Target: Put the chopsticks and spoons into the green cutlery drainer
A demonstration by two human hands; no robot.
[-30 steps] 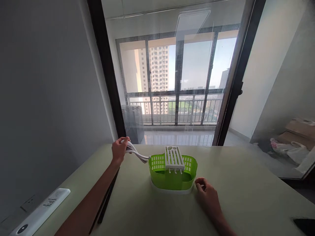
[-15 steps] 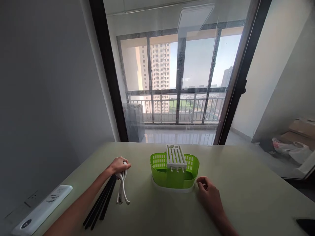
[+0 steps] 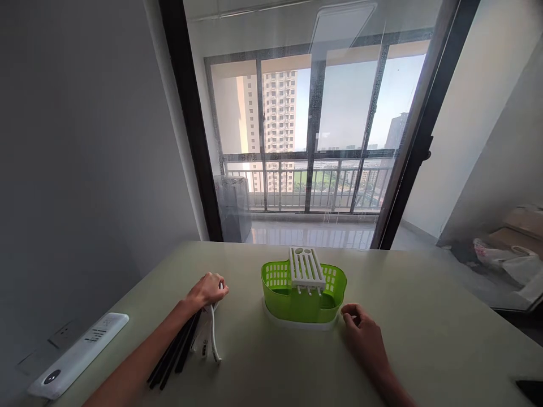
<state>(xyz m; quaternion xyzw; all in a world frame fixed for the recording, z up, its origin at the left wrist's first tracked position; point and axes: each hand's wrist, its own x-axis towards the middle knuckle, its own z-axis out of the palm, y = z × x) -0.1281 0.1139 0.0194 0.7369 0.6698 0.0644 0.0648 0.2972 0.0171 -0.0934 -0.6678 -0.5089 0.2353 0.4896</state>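
My left hand (image 3: 207,289) is closed around several slim, white, curved pieces (image 3: 212,333). Their lower ends hang toward the table and bear small dark marks. I cannot make out their exact kind, since the fingers hide the upper parts. Under that wrist lie several long black sticks (image 3: 183,349), like chopsticks. A green basket (image 3: 278,304) with latticed sides stands in front of me on a white base (image 3: 300,325). Across it sits a white slotted rack (image 3: 309,268) with small hooks. My right hand (image 3: 362,328) rests with curled fingers by the basket's right end; whatever they pinch is hidden.
A white power strip (image 3: 80,356) lies at the left of the pale green table (image 3: 407,305). A dark object (image 3: 530,390) shows at the lower right edge. Behind the table is a dark-framed glass door; white bags (image 3: 515,268) and cardboard sit on the floor at right.
The white pieces in my left hand have swung and shifted slightly, with their ends lower and more bunched. The view has moved a little; my right hand stays beside the basket.
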